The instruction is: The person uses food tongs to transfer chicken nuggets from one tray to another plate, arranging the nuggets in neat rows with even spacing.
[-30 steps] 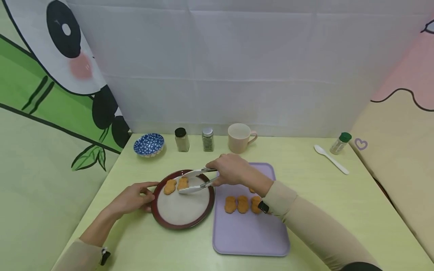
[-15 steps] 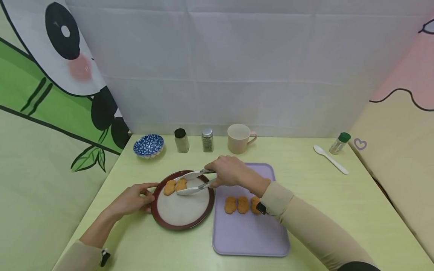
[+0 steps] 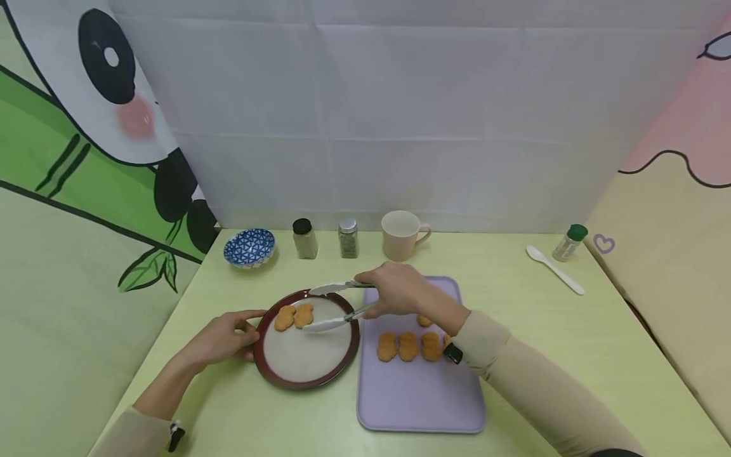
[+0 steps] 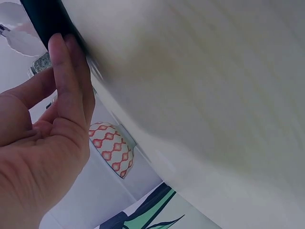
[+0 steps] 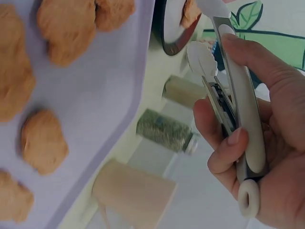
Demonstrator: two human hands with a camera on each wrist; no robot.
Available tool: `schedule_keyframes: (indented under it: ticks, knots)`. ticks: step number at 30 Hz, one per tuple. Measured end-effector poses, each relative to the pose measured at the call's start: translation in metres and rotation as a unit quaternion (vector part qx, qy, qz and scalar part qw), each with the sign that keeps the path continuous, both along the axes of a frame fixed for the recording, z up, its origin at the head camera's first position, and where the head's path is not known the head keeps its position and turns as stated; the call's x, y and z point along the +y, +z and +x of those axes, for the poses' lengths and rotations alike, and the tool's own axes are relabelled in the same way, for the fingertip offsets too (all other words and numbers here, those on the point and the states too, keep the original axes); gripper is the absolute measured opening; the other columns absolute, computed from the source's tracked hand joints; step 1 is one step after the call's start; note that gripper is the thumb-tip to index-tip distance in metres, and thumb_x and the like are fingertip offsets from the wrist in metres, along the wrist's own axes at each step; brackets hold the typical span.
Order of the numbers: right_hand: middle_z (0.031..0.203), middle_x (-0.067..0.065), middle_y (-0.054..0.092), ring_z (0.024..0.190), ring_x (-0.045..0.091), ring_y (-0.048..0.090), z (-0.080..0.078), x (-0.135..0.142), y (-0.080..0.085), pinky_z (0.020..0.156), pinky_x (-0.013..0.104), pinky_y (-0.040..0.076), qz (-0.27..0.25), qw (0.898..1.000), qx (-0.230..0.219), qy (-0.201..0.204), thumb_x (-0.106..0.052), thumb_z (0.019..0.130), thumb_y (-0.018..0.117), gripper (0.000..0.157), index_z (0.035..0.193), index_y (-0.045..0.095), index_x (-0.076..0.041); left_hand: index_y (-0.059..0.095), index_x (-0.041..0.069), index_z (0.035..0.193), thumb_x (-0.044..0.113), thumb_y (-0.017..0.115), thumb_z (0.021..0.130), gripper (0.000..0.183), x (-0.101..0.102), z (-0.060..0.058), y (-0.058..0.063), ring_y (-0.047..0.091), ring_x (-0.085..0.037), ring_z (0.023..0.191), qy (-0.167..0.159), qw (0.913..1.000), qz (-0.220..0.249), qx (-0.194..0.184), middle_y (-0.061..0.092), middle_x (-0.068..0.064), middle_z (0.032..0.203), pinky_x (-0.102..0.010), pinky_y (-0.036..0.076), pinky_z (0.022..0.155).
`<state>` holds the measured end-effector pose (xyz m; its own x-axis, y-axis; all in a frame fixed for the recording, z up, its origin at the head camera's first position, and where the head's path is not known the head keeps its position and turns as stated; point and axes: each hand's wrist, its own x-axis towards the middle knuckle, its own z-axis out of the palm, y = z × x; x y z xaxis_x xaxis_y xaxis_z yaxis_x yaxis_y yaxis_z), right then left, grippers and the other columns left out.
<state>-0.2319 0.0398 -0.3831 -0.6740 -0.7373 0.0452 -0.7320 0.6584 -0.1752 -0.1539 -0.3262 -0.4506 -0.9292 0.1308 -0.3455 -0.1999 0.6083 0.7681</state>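
My left hand (image 3: 225, 339) holds the left edge of a round plate (image 3: 264, 355) with a dark red-brown rim. In the left wrist view its fingertips (image 4: 59, 47) lie against the outside of the dark rim. Two chicken nuggets (image 3: 285, 318) lie side by side on the plate's pale upper left. My right hand (image 3: 394, 289) grips white-tipped metal tongs (image 3: 328, 325) by their handles. The tong arms are spread over the plate, right of the nuggets, with nothing between their tips. Several more nuggets (image 3: 408, 346) sit on the lilac tray (image 3: 422, 400), some hidden under the right forearm.
Along the back stand a blue patterned bowl (image 3: 249, 247), a black-capped jar (image 3: 305, 240), a silver-capped herb jar (image 3: 348, 238) and a pale pink mug (image 3: 398, 236). A white spoon (image 3: 555, 270) and a green-capped shaker (image 3: 569, 243) are at the far right.
The tongs have let go of the second nugget, spread apart and drawn slightly right. That nugget now lies against the first one. My left hand has stayed at the plate's rim.
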Motion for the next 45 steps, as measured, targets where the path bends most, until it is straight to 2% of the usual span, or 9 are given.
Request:
schedule_keyframes:
  ticks: [4,12,17,22,27,34,40,45]
  knots:
    - [0.117,-0.006,0.063,0.097,0.014,0.06,0.003,0.029,0.011,0.076,0.038,0.048,0.0,1.0,-0.006,-0.021,-0.052,0.068,0.079,0.074,0.132,0.056,-0.023,0.044,0.008,0.14,0.007,0.057,0.092,0.05,0.001,0.0,0.0,0.064,-0.023,0.066,0.0,1.0,-0.005,0.0,0.06,-0.013,0.094,-0.032,0.051,0.058]
    - [0.121,0.0,0.062,0.102,0.021,0.061,0.004,0.112,0.023,0.083,0.044,0.047,-0.022,0.999,-0.008,-0.04,-0.052,0.067,0.08,0.08,0.134,0.055,-0.016,0.043,0.009,0.141,0.009,0.058,0.092,0.051,0.001,0.0,0.0,0.064,-0.022,0.067,-0.002,0.9999,-0.013,-0.004,0.061,-0.012,0.095,-0.031,0.05,0.059]
    - [0.12,0.003,0.063,0.1,0.022,0.062,0.004,0.158,0.025,0.08,0.044,0.048,-0.008,0.998,-0.01,-0.066,-0.049,0.067,0.081,0.08,0.134,0.055,-0.013,0.044,0.009,0.141,0.009,0.058,0.092,0.051,0.001,0.0,-0.001,0.064,-0.022,0.067,0.0,0.9999,-0.011,-0.006,0.061,-0.012,0.095,-0.031,0.05,0.06]
    - [0.112,0.004,0.066,0.091,0.021,0.064,0.008,0.191,0.018,0.07,0.04,0.05,0.015,0.997,-0.012,-0.077,-0.047,0.067,0.081,0.079,0.132,0.056,-0.011,0.043,0.008,0.141,0.01,0.059,0.092,0.052,0.002,0.0,-0.001,0.064,-0.022,0.067,-0.004,0.9999,-0.014,-0.004,0.061,-0.012,0.095,-0.031,0.049,0.059]
    - [0.109,0.003,0.067,0.088,0.019,0.064,0.009,0.205,0.009,0.068,0.039,0.05,0.027,0.997,-0.006,-0.072,-0.049,0.066,0.081,0.078,0.131,0.058,-0.013,0.042,0.009,0.142,0.009,0.057,0.093,0.052,0.001,0.0,0.0,0.064,-0.024,0.066,0.001,0.9999,-0.006,-0.009,0.06,-0.013,0.094,-0.033,0.05,0.059]
    - [0.111,0.003,0.067,0.088,0.019,0.064,0.006,0.208,0.001,0.07,0.039,0.05,0.034,0.997,-0.024,-0.059,-0.045,0.069,0.08,0.072,0.129,0.059,-0.011,0.041,0.009,0.142,0.008,0.057,0.093,0.052,0.0,0.0,-0.001,0.064,-0.024,0.066,-0.002,1.0,-0.002,-0.009,0.06,-0.013,0.094,-0.032,0.051,0.059]
    - [0.1,-0.004,0.068,0.072,0.007,0.056,0.004,0.206,0.0,0.061,0.033,0.045,0.048,0.997,-0.025,-0.048,-0.043,0.07,0.08,0.065,0.125,0.063,-0.013,0.041,0.008,0.142,0.007,0.056,0.093,0.052,0.001,0.0,-0.001,0.064,-0.024,0.066,0.002,0.9999,-0.004,-0.01,0.06,-0.013,0.094,-0.032,0.051,0.059]
    - [0.091,-0.01,0.066,0.061,0.004,0.046,0.005,0.204,0.001,0.056,0.028,0.04,0.052,0.997,-0.029,-0.044,-0.041,0.071,0.08,0.061,0.123,0.064,-0.013,0.041,0.008,0.142,0.007,0.056,0.093,0.051,0.002,0.0,0.001,0.064,-0.024,0.066,0.001,1.0,-0.004,-0.009,0.06,-0.013,0.094,-0.032,0.05,0.059]
